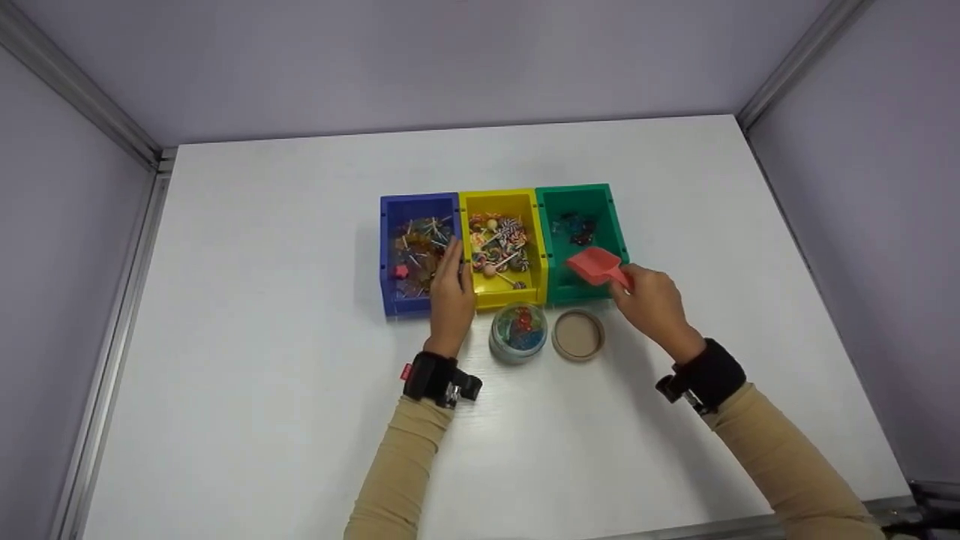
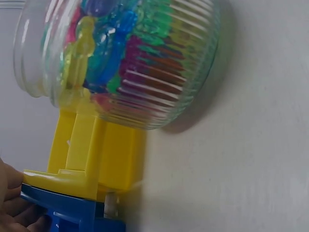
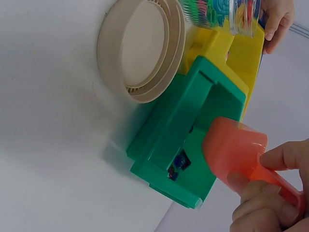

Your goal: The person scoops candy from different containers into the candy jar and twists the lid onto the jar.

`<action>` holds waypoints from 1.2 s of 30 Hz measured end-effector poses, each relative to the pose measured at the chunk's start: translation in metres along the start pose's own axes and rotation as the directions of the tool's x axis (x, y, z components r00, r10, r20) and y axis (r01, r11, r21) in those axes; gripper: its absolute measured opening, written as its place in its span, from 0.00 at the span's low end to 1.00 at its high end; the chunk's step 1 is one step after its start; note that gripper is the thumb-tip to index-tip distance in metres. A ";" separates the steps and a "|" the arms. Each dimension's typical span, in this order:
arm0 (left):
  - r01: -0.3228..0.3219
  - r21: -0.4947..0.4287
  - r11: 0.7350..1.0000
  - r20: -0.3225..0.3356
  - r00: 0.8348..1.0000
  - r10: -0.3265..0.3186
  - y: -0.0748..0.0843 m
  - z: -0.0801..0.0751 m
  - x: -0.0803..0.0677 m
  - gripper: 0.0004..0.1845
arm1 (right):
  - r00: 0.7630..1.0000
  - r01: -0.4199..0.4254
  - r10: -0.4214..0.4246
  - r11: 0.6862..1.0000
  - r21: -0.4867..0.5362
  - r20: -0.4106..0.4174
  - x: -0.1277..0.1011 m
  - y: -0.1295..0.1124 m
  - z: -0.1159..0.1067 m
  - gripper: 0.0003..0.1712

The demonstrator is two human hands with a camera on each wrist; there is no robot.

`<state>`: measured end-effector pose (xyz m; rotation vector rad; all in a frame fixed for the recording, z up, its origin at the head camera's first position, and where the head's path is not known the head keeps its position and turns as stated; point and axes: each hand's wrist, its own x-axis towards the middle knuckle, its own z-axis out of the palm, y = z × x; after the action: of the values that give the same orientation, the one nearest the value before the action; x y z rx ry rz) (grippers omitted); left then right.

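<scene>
My right hand (image 1: 652, 301) grips the handle of a coral-pink scoop (image 1: 594, 265), held above the front of the green bin (image 1: 615, 225). No contents show in the scoop. A few dark and blue glossy candies (image 3: 180, 160) lie in the green bin. My left hand (image 1: 451, 304) straddles the adjoining walls of the blue bin (image 1: 384, 247) and yellow bin (image 1: 499, 298), thumb on the yellow side, fingers on the blue side. A ribbed clear jar (image 2: 145, 72) of colourful glossy pieces stands without its lid before the yellow bin. Beside it lies a beige lid (image 3: 142, 43), hollow side up.
Wrapped lollipops and a pink star piece (image 1: 401, 271) fill the blue bin. Swirled lollipops (image 1: 495, 244) lie in the yellow one. The three bins stand side by side on a white table (image 1: 270, 300), with pale walls (image 1: 450, 67) behind and at both sides.
</scene>
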<state>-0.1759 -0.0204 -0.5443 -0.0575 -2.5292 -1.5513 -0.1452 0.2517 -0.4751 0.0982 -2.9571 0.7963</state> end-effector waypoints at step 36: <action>-0.038 0.050 0.998 -0.038 0.998 0.040 -0.001 -0.005 0.002 0.24 | 0.954 -0.297 0.301 0.943 -0.151 0.004 0.030 -0.016 0.029 0.19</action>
<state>-0.1776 -0.0254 -0.5423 -0.0682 -2.5195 -1.4605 -0.1752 0.2224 -0.4893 -0.3609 -3.0871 0.5995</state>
